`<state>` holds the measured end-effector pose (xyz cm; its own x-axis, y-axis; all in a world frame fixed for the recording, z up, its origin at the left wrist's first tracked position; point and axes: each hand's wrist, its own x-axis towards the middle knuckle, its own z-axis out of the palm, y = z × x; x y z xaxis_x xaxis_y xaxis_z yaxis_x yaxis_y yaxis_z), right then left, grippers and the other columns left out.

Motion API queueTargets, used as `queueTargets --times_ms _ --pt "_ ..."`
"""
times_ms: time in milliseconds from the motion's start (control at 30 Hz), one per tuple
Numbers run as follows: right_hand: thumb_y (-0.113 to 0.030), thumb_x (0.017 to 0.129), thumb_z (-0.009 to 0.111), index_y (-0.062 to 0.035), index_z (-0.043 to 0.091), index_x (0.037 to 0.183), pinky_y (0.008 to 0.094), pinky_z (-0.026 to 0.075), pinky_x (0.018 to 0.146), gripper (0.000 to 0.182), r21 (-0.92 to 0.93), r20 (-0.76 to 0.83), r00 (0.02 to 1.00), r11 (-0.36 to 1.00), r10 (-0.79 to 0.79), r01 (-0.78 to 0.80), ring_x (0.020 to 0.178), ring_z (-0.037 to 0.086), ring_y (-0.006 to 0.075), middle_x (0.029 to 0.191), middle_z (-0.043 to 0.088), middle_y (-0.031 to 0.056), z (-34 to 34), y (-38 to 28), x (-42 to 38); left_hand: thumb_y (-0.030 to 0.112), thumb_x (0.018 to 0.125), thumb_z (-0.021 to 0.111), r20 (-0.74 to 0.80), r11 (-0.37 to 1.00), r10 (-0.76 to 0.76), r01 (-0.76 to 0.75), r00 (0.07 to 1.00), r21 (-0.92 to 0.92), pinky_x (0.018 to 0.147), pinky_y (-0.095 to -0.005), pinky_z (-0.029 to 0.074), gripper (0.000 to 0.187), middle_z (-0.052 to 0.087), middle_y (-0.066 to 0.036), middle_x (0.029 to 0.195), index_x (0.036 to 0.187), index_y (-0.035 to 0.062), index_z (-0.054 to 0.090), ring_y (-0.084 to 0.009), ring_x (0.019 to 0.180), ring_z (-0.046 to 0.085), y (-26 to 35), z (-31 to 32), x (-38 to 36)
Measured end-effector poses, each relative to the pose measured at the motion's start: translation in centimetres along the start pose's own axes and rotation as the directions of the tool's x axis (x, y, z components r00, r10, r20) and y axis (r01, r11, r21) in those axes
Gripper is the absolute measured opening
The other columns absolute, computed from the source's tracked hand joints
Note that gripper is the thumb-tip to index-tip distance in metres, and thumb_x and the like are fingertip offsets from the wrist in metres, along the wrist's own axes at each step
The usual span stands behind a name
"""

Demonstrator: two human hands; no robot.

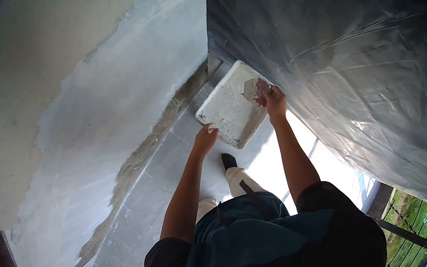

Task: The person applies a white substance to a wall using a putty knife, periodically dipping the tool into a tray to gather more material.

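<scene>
- A person in a dark teal top (pixel 245 243) stood nearest the camera, light trousers (pixel 241 178) and one dark shoe (pixel 229 161) showing below.
- The left hand (pixel 206 139) closed its grip on the near left edge of a shallow tray (pixel 218 87), carrying it in front of the body; a steady, level hold there looked best for countering the push of the tool.
- The right hand (pixel 276 104) had a closed grip on a reddish flat tool (pixel 261 93) at the tray's right side, fingers bent around it; the hidden part of the handle could not be told.
- Off-white paste (pixel 223 107) coated the tray in ridges and smears. Clean work seemed to call for a low blade angle, an even stroke along the bottom and a modest load gathered on the face, with the excess scraped off at the rim.
- Grey floor (pixel 160 179) lay beneath, sunlit at right.
- At left rose a patchily coated wall (pixel 95 106), a rough strip (pixel 143 155) along its foot.
- Plastic sheeting (pixel 366 57) hung at right, close enough that keeping the tool and tray corners off it appeared wise.
- Beyond, at the near right, lay grass (pixel 412 209).
</scene>
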<state>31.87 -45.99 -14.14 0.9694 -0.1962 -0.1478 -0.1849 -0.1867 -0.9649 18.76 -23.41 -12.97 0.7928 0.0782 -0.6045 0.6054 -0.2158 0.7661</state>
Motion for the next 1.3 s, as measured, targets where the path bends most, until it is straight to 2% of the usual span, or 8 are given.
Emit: queueTargets --times_ms 100,300,567,667,967,1033,1233,1300 --pt "-0.007 0.080 0.062 -0.0017 0.062 0.106 0.0317 0.049 0.071 0.026 -0.270 -0.069 0.997 0.963 -0.017 -0.002 0.078 0.066 0.0218 0.087 0.068 0.0137 -1.9 1.8 2.2 0.026 0.088 0.052 -0.001 0.999 -0.033 0.033 0.999 0.038 0.096 -0.0347 0.040 0.052 0.055 -0.021 0.124 0.131 -0.0024 0.044 -0.0284 0.116 0.053 -1.1 3.0 3.3" --pt "-0.012 0.079 0.055 -0.0052 0.063 0.100 0.0469 0.049 0.075 0.024 -0.607 -0.002 0.995 0.791 -0.097 0.076 0.085 0.062 0.0406 0.089 0.064 0.0220 -2.7 6.0 5.3 0.026 0.086 0.053 -0.023 0.996 -0.077 0.078 0.997 0.049 0.094 -0.0346 0.043 0.048 0.060 -0.021 0.116 0.124 -0.0024 0.049 -0.0304 0.111 0.057 -2.7 7.1 7.0" --pt "-0.007 0.077 0.053 -0.0044 0.060 0.098 0.0497 0.048 0.073 0.022 -0.632 0.085 0.993 0.765 -0.085 0.120 0.083 0.061 0.0431 0.086 0.064 0.0226 -1.0 12.3 8.3 0.016 0.090 0.050 -0.088 0.993 -0.014 0.003 0.996 -0.121 0.086 -0.0326 0.047 0.031 0.064 -0.017 0.107 0.117 0.0002 0.054 -0.0253 0.101 0.062 -6.4 9.5 9.7" --pt "-0.008 0.078 0.055 -0.0029 0.061 0.101 0.0461 0.049 0.073 0.025 -0.626 0.129 0.980 0.754 -0.152 0.199 0.083 0.062 0.0411 0.087 0.064 0.0233 -0.6 13.9 9.1 0.011 0.092 0.045 -0.062 0.984 0.007 -0.018 0.998 -0.176 0.089 -0.0316 0.046 0.033 0.061 -0.017 0.111 0.122 -0.0033 0.049 -0.0226 0.104 0.060 -7.0 9.5 9.6" --pt "-0.007 0.077 0.056 -0.0040 0.062 0.098 0.0497 0.049 0.070 0.022 -0.601 0.164 0.961 0.749 -0.224 0.277 0.080 0.061 0.0428 0.082 0.063 0.0248 0.6 14.5 10.6 0.016 0.092 0.048 -0.112 0.981 -0.043 0.021 0.993 -0.193 0.087 -0.0312 0.046 0.031 0.065 -0.015 0.106 0.118 -0.0010 0.052 -0.0223 0.100 0.062 -10.3 10.1 9.6" --pt "-0.013 0.080 0.058 -0.0029 0.062 0.091 0.0500 0.049 0.069 0.016 -0.698 0.211 0.968 0.672 -0.137 0.247 0.077 0.062 0.0436 0.078 0.062 0.0249 0.8 14.4 11.3 0.016 0.092 0.048 -0.109 0.976 -0.046 0.022 0.993 -0.215 0.087 -0.0312 0.046 0.032 0.065 -0.015 0.106 0.118 -0.0010 0.052 -0.0223 0.100 0.062 -10.3 10.2 9.3" --pt "-0.027 0.082 0.061 -0.0021 0.063 0.080 0.0511 0.048 0.068 0.025 -0.711 0.156 0.988 0.696 0.012 0.104 0.076 0.061 0.0443 0.074 0.062 0.0251 0.9 14.2 11.3 0.013 0.093 0.044 -0.059 0.966 -0.104 0.086 0.993 -0.246 0.090 -0.0323 0.047 0.032 0.061 -0.018 0.111 0.120 -0.0047 0.049 -0.0229 0.105 0.059 -9.4 10.2 8.2" --pt "-0.025 0.080 0.063 -0.0019 0.062 0.077 0.0493 0.048 0.067 0.023 -0.705 0.159 0.987 0.697 -0.023 0.130 0.072 0.061 0.0425 0.073 0.062 0.0236 0.6 14.9 10.7 0.013 0.093 0.044 -0.051 0.961 -0.120 0.103 0.991 -0.258 0.090 -0.0320 0.047 0.032 0.060 -0.018 0.112 0.120 -0.0047 0.049 -0.0228 0.105 0.059 -9.4 10.2 7.7"
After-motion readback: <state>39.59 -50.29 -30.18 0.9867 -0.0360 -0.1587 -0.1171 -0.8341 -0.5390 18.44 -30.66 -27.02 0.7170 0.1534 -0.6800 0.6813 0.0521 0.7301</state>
